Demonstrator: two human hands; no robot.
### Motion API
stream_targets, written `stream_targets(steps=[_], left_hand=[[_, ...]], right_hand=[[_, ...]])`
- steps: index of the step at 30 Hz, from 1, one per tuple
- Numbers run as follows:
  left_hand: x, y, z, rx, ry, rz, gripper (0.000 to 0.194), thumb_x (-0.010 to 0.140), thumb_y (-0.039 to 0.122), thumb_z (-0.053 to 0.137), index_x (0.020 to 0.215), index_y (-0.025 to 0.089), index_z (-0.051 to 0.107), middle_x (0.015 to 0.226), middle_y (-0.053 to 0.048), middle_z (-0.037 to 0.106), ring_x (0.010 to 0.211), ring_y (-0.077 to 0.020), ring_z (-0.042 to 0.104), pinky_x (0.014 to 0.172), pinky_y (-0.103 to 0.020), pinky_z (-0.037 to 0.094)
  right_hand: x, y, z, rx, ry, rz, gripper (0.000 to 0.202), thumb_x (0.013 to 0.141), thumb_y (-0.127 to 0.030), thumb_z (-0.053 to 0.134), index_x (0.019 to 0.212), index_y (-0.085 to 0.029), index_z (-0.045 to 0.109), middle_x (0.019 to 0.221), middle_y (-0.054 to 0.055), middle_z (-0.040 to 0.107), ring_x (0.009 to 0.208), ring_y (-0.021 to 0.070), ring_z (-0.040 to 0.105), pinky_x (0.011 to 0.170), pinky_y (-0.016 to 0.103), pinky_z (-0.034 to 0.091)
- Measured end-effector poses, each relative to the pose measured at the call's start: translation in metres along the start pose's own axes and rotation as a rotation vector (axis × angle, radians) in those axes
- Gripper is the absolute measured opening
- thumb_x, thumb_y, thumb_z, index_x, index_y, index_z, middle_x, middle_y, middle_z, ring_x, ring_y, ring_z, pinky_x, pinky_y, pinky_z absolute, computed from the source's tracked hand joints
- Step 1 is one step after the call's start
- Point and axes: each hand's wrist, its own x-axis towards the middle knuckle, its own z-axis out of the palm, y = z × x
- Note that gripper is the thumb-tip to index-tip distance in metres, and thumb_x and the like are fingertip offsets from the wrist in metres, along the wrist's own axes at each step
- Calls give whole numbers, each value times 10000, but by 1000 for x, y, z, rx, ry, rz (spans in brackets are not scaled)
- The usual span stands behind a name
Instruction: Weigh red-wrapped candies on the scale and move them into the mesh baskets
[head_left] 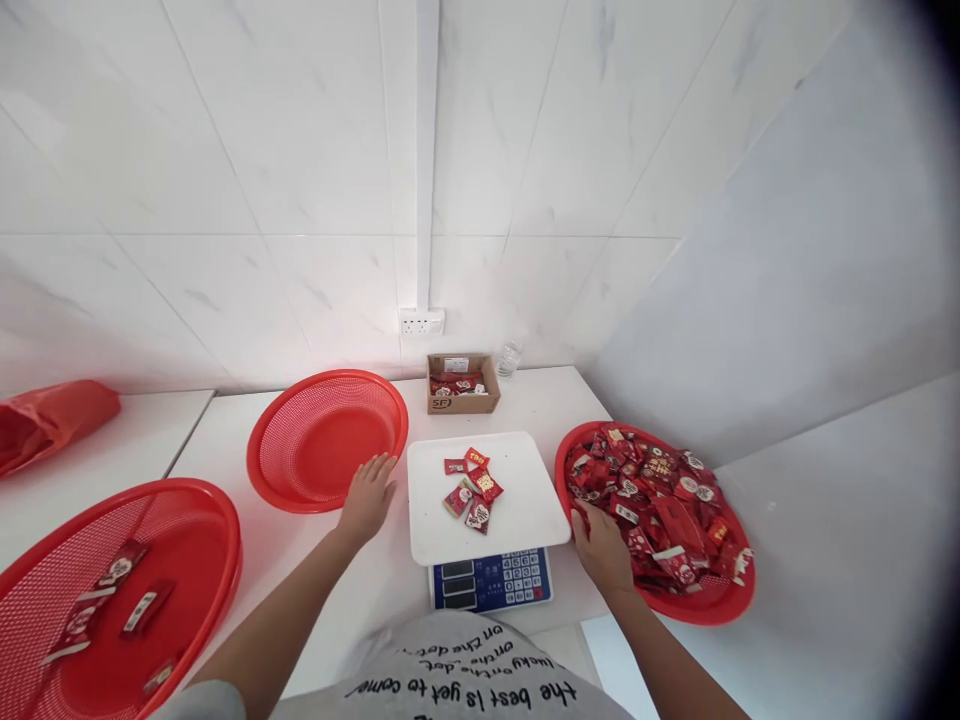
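Note:
My left hand (369, 497) is open with its fingers spread, touching or just above the right rim of a red mesh basket (262, 455) that has nothing in it. My right hand (602, 545) is closed at the near left rim of another red basket (739, 600), heaped with small red candy packets (660, 500); its fingertips are partly hidden. Between the hands stands a digital scale (491, 582) with a blue keypad and a white weighing tray (525, 500). Several red packets (474, 490) lie grouped on that tray.
At the lower left, a large red basket (225, 600) holds a few packets. Behind the scale are a cardboard box (463, 403) of packets and a clear cup (508, 360). A red bag (67, 415) lies far left. Walls border the table (300, 570) behind and at right.

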Motion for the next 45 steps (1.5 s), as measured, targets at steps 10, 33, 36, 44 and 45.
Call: stream_targets(steps=[10, 33, 36, 44, 45], left_hand=[[32, 104, 52, 10, -235, 335, 1004, 610, 669, 610, 1419, 233, 207, 1504, -154, 87, 1360, -376, 28, 1051, -584, 88], [43, 110, 67, -353, -68, 379, 347, 811, 110, 446, 1132, 213, 530, 1215, -93, 458, 952, -189, 574, 866, -368, 477], [42, 110, 52, -442, -9, 400, 326, 820, 93, 415, 1074, 232, 566, 1097, -61, 517, 988, -173, 555, 882, -336, 468], [38, 34, -24, -295, 461, 151, 262, 853, 214, 436, 1072, 224, 580, 1085, -87, 523, 984, -194, 546, 817, -336, 497], [38, 21, -32, -224, 510, 97, 272, 852, 228, 440, 1084, 220, 582, 1148, -103, 500, 1016, -215, 537, 829, -363, 490]], right_hand=[[1, -7, -4, -44, -34, 23, 410, 865, -375, 335, 1070, -118, 579, 1059, 130, 625, 987, 240, 544, 889, 396, 417], [1, -13, -9, -45, -95, 45, 394, 878, -339, 309, 1076, -129, 577, 1070, 124, 629, 1010, 220, 554, 906, 366, 417], [2, -14, -10, -56, -110, 63, 403, 880, -338, 300, 1086, -122, 572, 1074, 126, 628, 1012, 222, 554, 905, 363, 419], [1, -18, -14, -54, -111, 72, 399, 885, -345, 300, 1084, -140, 578, 1083, 123, 628, 1009, 216, 562, 888, 362, 432], [1, -18, -14, -51, -112, 72, 401, 885, -347, 299, 1085, -139, 578, 1082, 124, 628, 1011, 217, 561, 887, 363, 433]])
